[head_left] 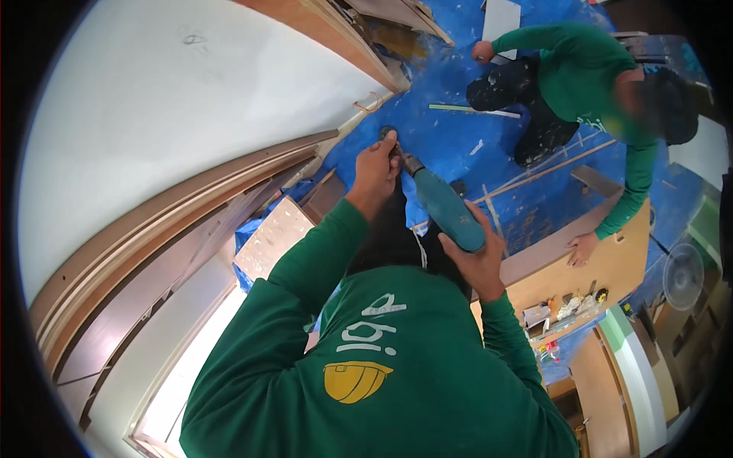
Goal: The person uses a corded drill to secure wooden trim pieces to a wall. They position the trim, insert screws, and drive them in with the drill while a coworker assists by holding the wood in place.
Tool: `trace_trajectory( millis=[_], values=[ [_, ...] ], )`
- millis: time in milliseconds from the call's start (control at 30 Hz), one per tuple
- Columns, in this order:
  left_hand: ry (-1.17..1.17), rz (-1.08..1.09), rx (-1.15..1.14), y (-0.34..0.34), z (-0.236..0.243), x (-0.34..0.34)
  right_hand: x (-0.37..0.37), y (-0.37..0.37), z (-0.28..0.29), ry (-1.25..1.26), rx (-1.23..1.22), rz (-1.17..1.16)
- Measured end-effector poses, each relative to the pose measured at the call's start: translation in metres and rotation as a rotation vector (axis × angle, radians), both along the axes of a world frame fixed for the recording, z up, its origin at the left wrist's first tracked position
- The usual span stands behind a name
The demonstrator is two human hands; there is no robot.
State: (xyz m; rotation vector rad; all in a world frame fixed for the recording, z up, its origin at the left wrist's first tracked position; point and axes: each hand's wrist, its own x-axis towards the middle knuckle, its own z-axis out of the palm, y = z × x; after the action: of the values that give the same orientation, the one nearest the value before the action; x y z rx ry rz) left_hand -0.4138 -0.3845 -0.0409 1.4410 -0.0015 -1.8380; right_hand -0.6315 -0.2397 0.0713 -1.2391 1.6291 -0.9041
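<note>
My right hand [479,253] wraps round the rear of a teal power drill [450,208], whose metal chuck points up and to the left. By the chuck, my left hand [374,174] is closed, thumb and fingers pressed together at the drill's tip. What it pinches is too small and partly hidden to make out. Both hands are in front of my body, over the blue floor sheet [427,84]. The drill's grip is mostly hidden by my right hand.
A co-worker in green squats at the far right, one hand on a wooden panel [611,256] and the other at a white board [502,21]. Tools lie on a wooden surface at right, near a fan [682,276]. A white wall panel [183,91] with wooden trim [198,183] stands left.
</note>
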Motion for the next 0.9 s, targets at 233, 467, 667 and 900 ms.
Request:
trace_trajectory(
  millis=[233,467,667,900],
  values=[
    [-0.090,-0.064,0.057,-0.019,-0.108,-0.021,0.000,-0.013,-0.113,-0.198,0.167,-0.076],
    [-0.170,-0.031,-0.075,-0.072,-0.263,-0.012,0.028,-0.070,-0.269,-0.220,0.123,-0.097],
    [-0.188,0.031,-0.141,-0.116,-0.313,-0.003,0.051,-0.114,-0.326,-0.182,0.002,-0.066],
    [-0.157,0.107,-0.140,-0.142,-0.330,0.005,0.065,-0.138,-0.341,-0.132,-0.034,-0.052]
  ],
)
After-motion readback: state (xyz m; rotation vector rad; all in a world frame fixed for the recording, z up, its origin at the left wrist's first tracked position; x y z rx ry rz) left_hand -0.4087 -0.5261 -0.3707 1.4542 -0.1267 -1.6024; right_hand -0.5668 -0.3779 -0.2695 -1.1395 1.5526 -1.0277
